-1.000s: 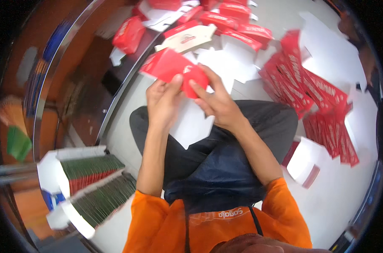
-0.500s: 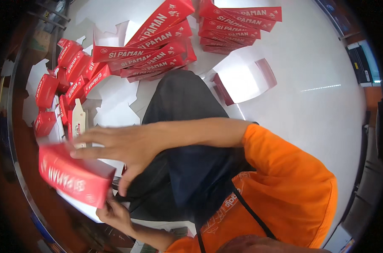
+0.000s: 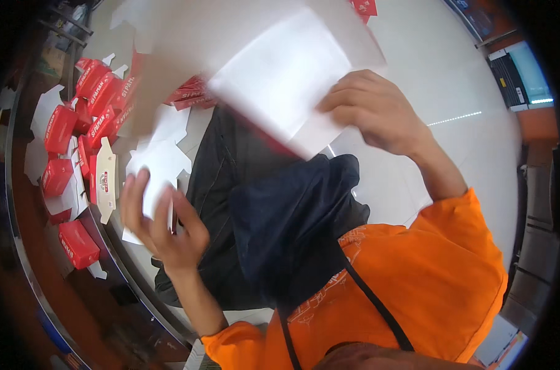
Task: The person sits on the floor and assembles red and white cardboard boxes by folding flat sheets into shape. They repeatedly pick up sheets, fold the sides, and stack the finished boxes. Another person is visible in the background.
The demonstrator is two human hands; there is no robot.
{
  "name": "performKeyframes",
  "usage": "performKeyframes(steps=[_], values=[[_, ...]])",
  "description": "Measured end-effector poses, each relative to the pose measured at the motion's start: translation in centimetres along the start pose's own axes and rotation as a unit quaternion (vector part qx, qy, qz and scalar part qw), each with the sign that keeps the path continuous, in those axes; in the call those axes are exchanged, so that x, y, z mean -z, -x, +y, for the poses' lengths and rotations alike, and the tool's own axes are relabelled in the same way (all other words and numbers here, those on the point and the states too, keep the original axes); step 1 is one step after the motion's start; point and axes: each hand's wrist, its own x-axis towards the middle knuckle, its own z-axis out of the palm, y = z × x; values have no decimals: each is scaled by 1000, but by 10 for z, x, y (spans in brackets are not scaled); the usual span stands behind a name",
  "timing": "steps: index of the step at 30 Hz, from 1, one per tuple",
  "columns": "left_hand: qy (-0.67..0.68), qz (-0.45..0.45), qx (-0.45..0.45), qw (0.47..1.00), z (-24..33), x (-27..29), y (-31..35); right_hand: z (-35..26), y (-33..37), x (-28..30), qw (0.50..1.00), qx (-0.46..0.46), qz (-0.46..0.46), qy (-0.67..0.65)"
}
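Far left, a dark brown surface with metal edging [image 3: 119,302]; on it, one small red box [image 3: 78,244] with a white flap, lying apart from the others. Above, a loose cluster of red boxes [image 3: 99,92] with white lettering and white flaps, tumbled against one another. Just beside the cluster, a long cream carton [image 3: 106,185] with a small emblem. Next, the left hand [image 3: 172,237], raised, fingers spread wide, holding nothing visible; behind it, white cardboard sheets [image 3: 169,126] with notched edges, contact with the fingers impossible to tell. Beyond these, a stack of red cartons [image 3: 190,94], partly hidden. Upper centre, one large white-lined carton [image 3: 286,74], open, red along its lower outer edge, tilted above the dark trousers [image 3: 209,179]; its far parts are blurred. Below it, a navy cloth [image 3: 280,222] across the lap. To the right, the right hand [image 3: 375,111], fingers closed on the carton's right-hand edge; the thumb's placing cannot be told. Adjoining, an orange shirt [image 3: 415,277] and pale glossy floor [image 3: 465,160].
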Motion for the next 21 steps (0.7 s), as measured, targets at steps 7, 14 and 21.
performKeyframes(steps=[7, 14, 21], values=[[-96, -334, 317, 882, -169, -7, 183, 46, 163, -133, 923, -381, -32, -45], [-128, -371, 405, 826, -190, -3, 235, 45, 128, -115, 889, -428, -85, -142], [-171, -332, 478, 795, -188, -6, 241, 30, 94, -102, 951, -280, -128, 37]])
